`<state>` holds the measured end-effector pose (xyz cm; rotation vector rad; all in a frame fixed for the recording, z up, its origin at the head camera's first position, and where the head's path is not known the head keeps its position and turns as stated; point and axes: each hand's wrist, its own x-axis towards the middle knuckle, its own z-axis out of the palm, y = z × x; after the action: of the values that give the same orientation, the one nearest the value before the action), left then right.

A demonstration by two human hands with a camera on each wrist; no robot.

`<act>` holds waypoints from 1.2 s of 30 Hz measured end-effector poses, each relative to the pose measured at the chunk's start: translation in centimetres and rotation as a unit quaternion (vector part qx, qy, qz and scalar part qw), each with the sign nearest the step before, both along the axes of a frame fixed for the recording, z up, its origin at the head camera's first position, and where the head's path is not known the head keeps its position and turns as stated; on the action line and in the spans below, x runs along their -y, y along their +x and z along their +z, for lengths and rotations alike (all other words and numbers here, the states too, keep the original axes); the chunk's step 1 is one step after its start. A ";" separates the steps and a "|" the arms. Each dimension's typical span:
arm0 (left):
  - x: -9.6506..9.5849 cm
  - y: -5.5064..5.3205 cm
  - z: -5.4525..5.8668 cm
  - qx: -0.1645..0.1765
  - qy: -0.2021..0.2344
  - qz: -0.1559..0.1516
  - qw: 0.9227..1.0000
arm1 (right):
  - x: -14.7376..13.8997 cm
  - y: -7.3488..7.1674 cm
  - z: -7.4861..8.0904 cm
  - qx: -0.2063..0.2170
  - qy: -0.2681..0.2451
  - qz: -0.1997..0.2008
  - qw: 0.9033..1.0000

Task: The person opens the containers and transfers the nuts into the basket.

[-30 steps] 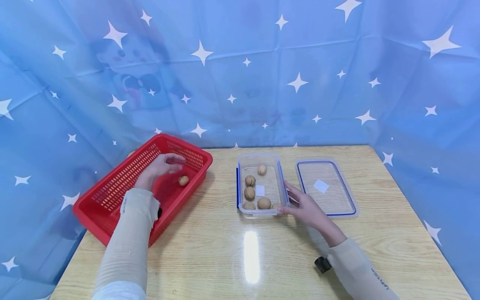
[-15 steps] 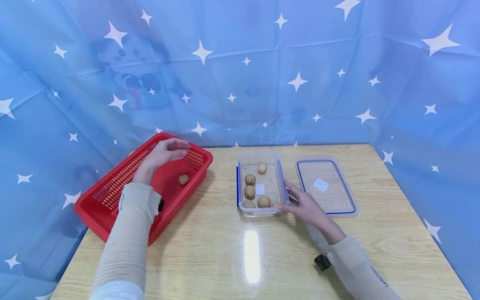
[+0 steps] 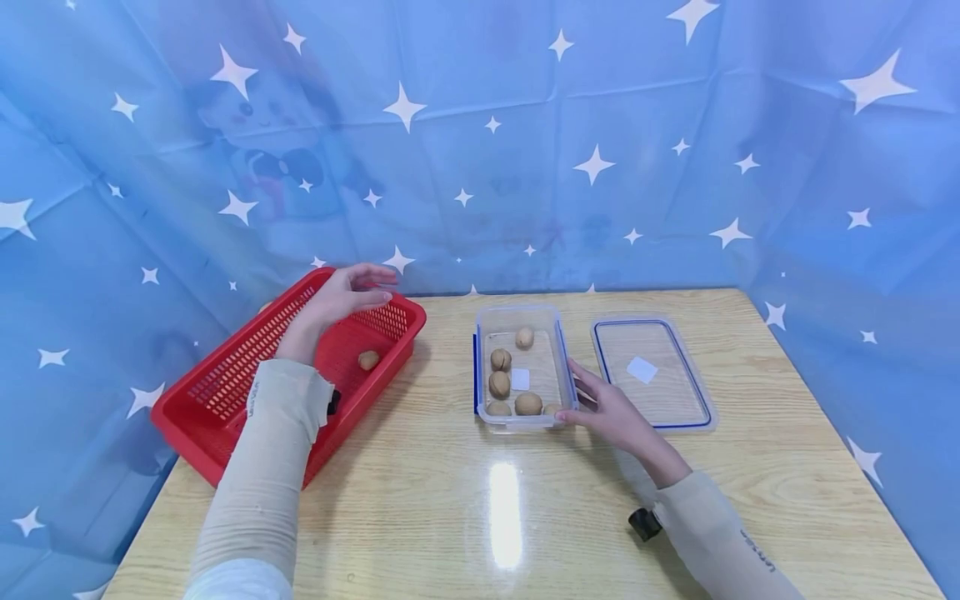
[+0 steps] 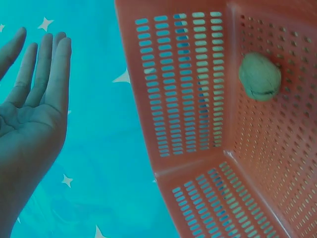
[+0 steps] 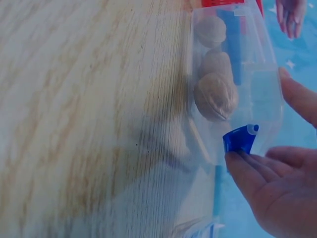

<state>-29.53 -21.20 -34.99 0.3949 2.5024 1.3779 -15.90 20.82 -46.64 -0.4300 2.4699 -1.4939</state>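
My left hand hovers above the far end of the red plastic basket, beside its rim. In the left wrist view its fingers are extended and the palm bears nothing. One walnut lies on the basket floor, also visible as a walnut in the left wrist view. My right hand holds the near right corner of a clear food container, thumb on the near side, fingers by a blue latch. Inside the container are several walnuts, mostly along its left and near sides.
A clear lid with a blue seal lies flat on the wooden table, right of the container. Behind the table hangs a blue curtain with white stars. A small white label shows in the container.
My left hand has risen out of the basket and shifted right toward its far rim. The walnut in the basket, the container and my right hand stay in place.
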 end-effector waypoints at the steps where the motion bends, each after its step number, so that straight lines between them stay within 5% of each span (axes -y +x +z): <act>1: -0.2 0.0 0.0 0.000 -0.001 -0.003 1.000 | 0.0 0.0 0.0 0.000 -0.001 0.000 1.000; 23: -4.6 0.6 -0.4 0.027 0.083 -0.081 0.993 | 0.2 0.0 0.1 -0.001 -0.003 0.001 1.000; 36: -8.0 1.9 -1.1 0.035 0.082 -0.125 0.988 | 0.1 -0.1 -0.1 -0.007 0.002 0.002 1.000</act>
<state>-27.65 -13.16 -36.04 0.6555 2.2027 1.4699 -15.97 20.74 -46.71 -0.4467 2.4801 -1.4895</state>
